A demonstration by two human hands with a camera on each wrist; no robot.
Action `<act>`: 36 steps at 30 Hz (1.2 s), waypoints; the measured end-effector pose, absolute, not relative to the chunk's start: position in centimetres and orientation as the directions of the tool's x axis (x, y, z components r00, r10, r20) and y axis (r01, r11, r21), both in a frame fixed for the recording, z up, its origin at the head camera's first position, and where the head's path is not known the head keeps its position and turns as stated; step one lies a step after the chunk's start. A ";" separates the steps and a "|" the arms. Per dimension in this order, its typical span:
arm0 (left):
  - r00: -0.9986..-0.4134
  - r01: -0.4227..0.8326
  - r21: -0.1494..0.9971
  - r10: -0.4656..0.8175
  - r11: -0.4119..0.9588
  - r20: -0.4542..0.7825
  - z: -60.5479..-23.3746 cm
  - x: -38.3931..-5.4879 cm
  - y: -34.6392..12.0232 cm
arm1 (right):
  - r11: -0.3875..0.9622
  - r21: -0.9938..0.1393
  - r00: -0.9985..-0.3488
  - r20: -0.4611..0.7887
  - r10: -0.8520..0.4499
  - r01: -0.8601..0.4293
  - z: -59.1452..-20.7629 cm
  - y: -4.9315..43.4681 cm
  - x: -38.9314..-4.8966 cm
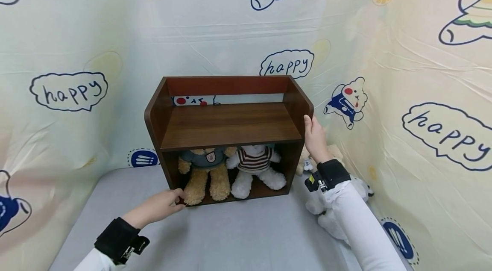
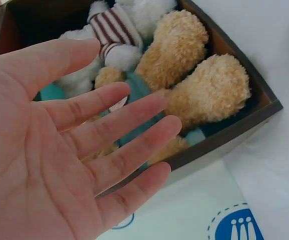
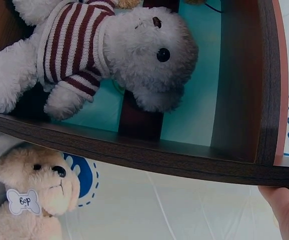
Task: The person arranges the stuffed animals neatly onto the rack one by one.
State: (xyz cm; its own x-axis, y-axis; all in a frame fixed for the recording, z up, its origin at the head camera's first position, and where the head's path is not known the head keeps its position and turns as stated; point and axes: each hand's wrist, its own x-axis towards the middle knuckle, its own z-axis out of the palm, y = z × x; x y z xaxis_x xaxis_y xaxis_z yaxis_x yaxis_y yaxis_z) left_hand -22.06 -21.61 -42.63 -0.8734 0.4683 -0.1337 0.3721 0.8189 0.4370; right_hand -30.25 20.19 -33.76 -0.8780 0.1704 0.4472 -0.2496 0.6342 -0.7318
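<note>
A dark brown wooden shelf unit (image 1: 230, 123) stands on a grey-covered surface. In its lower compartment sit a tan teddy bear (image 1: 209, 175) in a blue-green top and a white plush bear (image 3: 152, 55) in a striped sweater. By the unit's lower left front corner is my left hand (image 1: 161, 207); its fingers look straight and spread in the left wrist view, with nothing between them. My right hand (image 1: 317, 140) touches the front edge of the right side panel with its fingertips. The right wrist view shows only one digit, against the panel's outer side.
Right of the unit, partly behind my right arm, lie a cream plush dog (image 3: 39, 192) with a bone-shaped tag and a white plush toy (image 1: 330, 219). Printed cloth walls (image 1: 207, 48) stand behind and to the right. The upper shelf board (image 1: 230, 123) has raised sides.
</note>
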 end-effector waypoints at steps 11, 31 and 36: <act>-0.879 0.364 0.508 0.469 0.780 -0.090 -40.1 -20.5 -22.2 | 0.646 -0.720 -0.873 0.458 0.169 -0.253 -33.8 20.2 -30.5; -0.916 0.381 0.473 0.393 0.794 0.078 -35.1 -18.2 -23.0 | 0.627 -0.735 -0.875 0.453 0.171 -0.257 -33.8 20.1 -30.4; -0.914 0.404 0.477 0.371 0.781 0.166 -34.3 -18.1 -23.2 | 0.622 -0.740 -0.878 0.448 0.171 -0.256 -33.8 20.1 -30.4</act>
State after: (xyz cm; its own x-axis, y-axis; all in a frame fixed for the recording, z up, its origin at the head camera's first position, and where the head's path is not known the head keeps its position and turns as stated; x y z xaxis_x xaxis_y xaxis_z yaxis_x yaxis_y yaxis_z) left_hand -18.13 -23.25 -34.33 -0.9137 0.3709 0.1660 0.4036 0.7809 0.4768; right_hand -30.39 20.12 -33.84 -0.8776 0.1713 0.4478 -0.2560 0.6224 -0.7397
